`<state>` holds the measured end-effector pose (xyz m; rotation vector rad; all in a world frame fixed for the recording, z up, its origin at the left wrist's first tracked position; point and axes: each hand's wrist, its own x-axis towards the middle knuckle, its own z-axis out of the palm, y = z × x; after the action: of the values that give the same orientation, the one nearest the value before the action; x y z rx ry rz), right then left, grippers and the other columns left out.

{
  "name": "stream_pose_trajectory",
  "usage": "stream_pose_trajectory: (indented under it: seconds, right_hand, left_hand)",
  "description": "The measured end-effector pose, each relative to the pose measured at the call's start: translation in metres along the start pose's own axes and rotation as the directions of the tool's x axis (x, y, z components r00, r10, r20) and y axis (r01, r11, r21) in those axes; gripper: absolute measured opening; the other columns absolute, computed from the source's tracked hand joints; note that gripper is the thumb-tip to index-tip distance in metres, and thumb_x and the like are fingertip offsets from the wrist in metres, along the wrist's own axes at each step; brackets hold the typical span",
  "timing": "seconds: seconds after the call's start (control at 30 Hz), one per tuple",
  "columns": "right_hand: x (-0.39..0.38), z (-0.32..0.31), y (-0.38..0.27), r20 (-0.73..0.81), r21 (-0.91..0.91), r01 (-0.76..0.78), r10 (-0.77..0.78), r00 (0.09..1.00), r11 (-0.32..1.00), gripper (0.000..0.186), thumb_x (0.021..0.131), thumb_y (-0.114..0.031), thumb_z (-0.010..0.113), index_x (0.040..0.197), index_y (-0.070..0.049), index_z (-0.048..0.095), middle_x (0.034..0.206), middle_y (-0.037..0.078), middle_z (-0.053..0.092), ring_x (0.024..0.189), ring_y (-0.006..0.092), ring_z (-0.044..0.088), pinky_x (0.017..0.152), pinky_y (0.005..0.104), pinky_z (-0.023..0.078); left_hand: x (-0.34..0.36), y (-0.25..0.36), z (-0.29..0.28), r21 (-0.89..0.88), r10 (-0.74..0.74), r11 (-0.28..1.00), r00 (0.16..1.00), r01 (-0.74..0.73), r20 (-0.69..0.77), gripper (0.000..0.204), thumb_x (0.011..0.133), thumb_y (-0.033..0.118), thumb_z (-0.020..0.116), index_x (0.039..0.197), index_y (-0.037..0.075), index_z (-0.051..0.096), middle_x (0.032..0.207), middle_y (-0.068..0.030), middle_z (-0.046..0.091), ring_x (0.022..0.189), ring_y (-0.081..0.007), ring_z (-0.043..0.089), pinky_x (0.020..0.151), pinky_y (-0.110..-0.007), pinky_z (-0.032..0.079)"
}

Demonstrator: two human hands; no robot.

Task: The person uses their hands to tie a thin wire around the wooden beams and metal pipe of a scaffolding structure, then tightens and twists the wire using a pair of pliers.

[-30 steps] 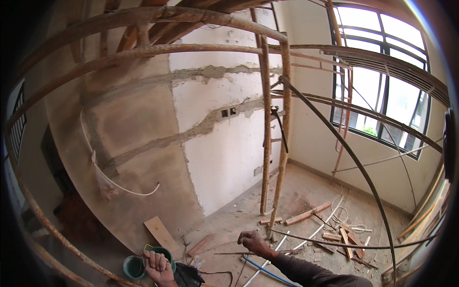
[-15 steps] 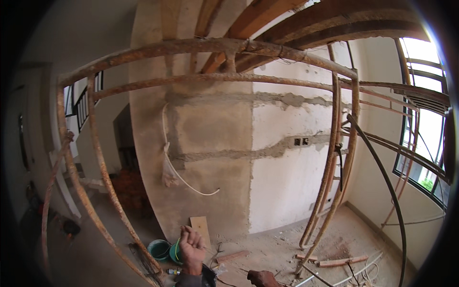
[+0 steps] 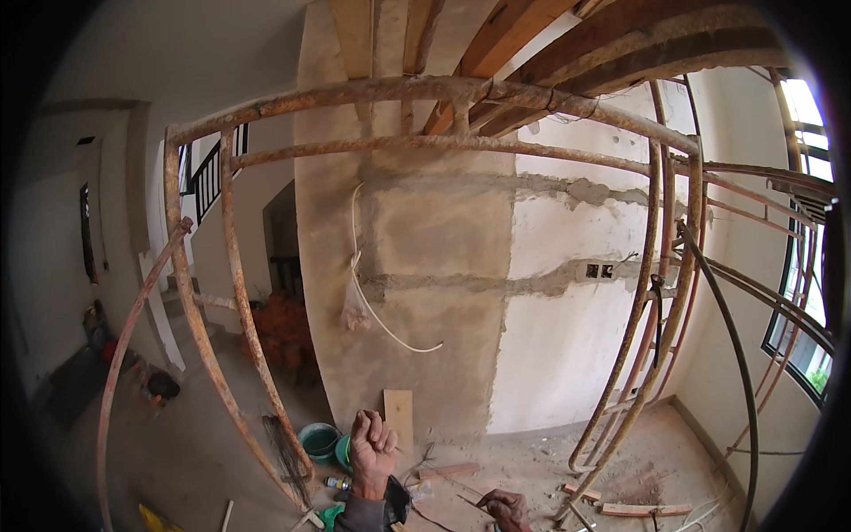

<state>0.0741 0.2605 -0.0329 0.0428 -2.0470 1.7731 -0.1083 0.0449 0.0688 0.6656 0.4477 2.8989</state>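
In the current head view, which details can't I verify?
In the head view:
Left hand: its curled fingers hide whether it grips anything.
Right hand: too dark to read its grip; the lower edge cuts off its forearm.
Right green bucket: partly hidden behind the left hand.
Window: cut off by the picture's dark rim.

head cam: left one of two worn fisheyes, upright, looking out over the wearer's hands
facing: half-plastered wall (image 3: pixel 434 239), roughly square-on, enough down-tilt to catch the floor (image 3: pixel 638 452)
nearest: left hand (image 3: pixel 372 448) and right hand (image 3: pixel 507 510), both low; right one clipped by the lower edge
mid-range: rusty scaffold frame (image 3: pixel 417 87), between lens and wall (rails bow, fisheye bend)
upper edge: timber beams (image 3: pixel 638 53), overhead
right rim: window (image 3: pixel 798 350), oblique, cropped
left side: stair railing (image 3: pixel 211 177), farther back, seen past scaffold posts
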Motion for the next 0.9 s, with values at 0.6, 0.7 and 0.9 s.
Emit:
stream_pose_trajectory:
  seconds: [0.6, 0.7, 0.9]
  right_hand:
    - [0.01, -0.033, -0.002, -0.028, -0.259, -0.367, 0.373, 0.928, 0.893, 0.013, 0.077, -0.009, 0.062, 0.075, 0.001, 0.07, 0.058, 0.005, 0.061, 0.054, 0.0104, 0.056, 0.051, 0.026, 0.042]
    - [0.0, -0.019, -0.017, 0.12, -0.376, -0.224, 0.287, 0.95, 0.899, 0.012, 0.077, -0.005, 0.061, 0.079, 0.0, 0.071, 0.059, 0.006, 0.062, 0.054, 0.0103, 0.057, 0.051, 0.0251, 0.044]
    - [-0.017, -0.034, -0.007, 0.21, -0.251, 0.094, -0.041, 0.977, 0.963, 0.014, 0.083, -0.011, 0.058, 0.078, 0.0, 0.065, 0.065, 0.009, 0.06, 0.064, 0.0171, 0.059, 0.062, 0.0343, 0.047]
  left_hand:
    - [-0.049, -0.003, 0.074, 0.647, -0.052, 0.748, 0.959, -0.148, 0.279, 0.036, 0.097, 0.029, 0.06, 0.085, -0.005, 0.065, 0.076, -0.0162, 0.068, 0.057, -0.0168, 0.065, 0.048, -0.028, 0.055]
    - [-0.035, 0.001, 0.075, 0.711, 0.027, 0.69, 0.986, -0.137, 0.164, 0.032, 0.098, 0.027, 0.058, 0.087, -0.003, 0.064, 0.076, -0.0152, 0.068, 0.057, -0.0162, 0.065, 0.049, -0.027, 0.055]
    - [-0.031, 0.008, 0.048, 0.682, 0.083, 0.728, 0.996, -0.073, 0.017, 0.027, 0.099, 0.024, 0.057, 0.09, 0.0, 0.064, 0.07, -0.0088, 0.066, 0.051, -0.0109, 0.06, 0.045, -0.024, 0.05]
